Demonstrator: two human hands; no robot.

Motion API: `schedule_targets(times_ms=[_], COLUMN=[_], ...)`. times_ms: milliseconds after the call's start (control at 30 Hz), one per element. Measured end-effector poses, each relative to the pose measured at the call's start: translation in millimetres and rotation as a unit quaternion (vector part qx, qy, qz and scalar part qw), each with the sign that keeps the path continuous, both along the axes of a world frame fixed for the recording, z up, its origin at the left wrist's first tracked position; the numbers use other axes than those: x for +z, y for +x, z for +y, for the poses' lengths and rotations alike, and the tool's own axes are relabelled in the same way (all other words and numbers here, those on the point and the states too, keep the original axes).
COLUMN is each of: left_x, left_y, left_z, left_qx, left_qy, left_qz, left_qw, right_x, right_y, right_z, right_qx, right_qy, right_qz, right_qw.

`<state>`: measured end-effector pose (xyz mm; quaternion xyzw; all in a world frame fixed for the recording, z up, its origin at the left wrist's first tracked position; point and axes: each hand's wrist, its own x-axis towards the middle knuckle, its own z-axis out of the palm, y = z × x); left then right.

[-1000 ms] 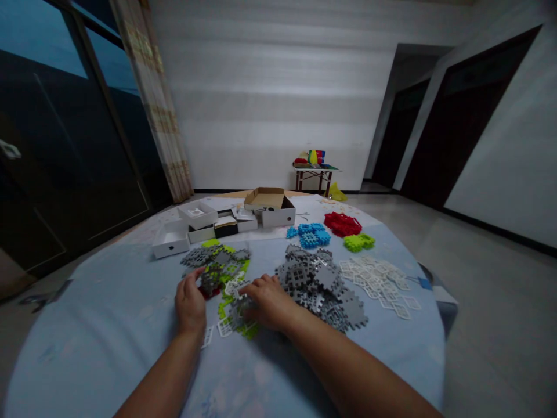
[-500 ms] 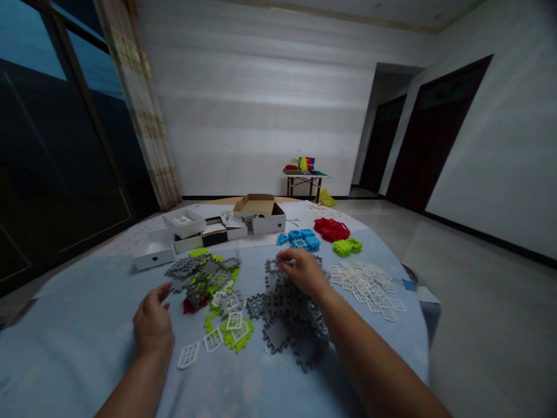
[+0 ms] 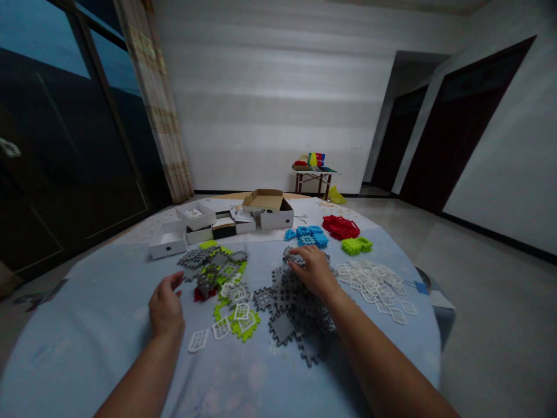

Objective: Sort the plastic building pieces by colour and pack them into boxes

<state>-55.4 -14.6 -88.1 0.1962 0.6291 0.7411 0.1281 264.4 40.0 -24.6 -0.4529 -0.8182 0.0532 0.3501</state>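
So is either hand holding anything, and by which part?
Nothing shows in the left hand. The right hand is over the gray pile; whether it grips anything can't be told.

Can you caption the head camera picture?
Right hand over heaped gray toothed square tiles, left hand beside a gray-and-lime-green tile pile.

The right hand [image 3: 315, 271] covers some gray pieces [image 3: 282, 326] (contact beneath is hidden); the bottom edge cuts both forearms [image 3: 369, 342].

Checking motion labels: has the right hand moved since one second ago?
Yes. Against the brown-lined white box, the right hand has shifted rightward and forward, now over the gray tile pile.
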Motion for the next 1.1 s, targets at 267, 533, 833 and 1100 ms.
schedule_targets(times_ms=[267,533,833,1100], left_x=[1.2,9.4,8.6,5.1], left_y=[-3,3,2,-2], left_z=[-2,-5,-6,-4], left_qx=[0.001,0.000,0.005,0.005], left_qy=[-0.002,0.001,0.005,0.004], left_qz=[0.001,-0.020,-0.026,-0.023], left_qw=[1.000,1.000,1.000,1.000], right_x=[-10.2,-30.3,-24.8,-16.0], right_y=[-67,-89,-83,-65], right_z=[-52,-64,-57,-38], right_qx=[0.184,0.202,0.203,0.119], right_qy=[-0.049,-0.022,-0.044,-0.071], right_qz=[-0.194,-0.262,-0.216,-0.284], right_qw=[0.962,0.944,0.954,0.949])
